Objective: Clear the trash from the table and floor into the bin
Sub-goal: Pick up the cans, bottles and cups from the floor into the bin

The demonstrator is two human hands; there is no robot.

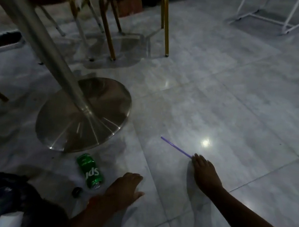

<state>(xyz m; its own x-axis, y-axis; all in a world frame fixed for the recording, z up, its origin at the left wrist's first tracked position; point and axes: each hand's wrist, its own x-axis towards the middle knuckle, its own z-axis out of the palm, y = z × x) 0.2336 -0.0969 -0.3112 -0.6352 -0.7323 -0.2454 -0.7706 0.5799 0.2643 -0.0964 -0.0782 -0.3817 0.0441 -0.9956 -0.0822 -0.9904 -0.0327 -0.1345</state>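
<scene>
Straw (176, 147), on floor (242, 87): near end touched by right hand (206, 174), fingers extended. Can (89, 171) laid left; left hand (123, 190) relaxed, empty.

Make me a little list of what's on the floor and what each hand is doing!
straw: purple straw lying flat on the tiled floor
right hand: right hand reaching out, fingertips at the straw's near end; grip unclear
left hand: left hand open, holding nothing
can: green can on its side by the table base
small item: dark cap beside the can
bag: black bin bag, bottom left, trash inside
</scene>
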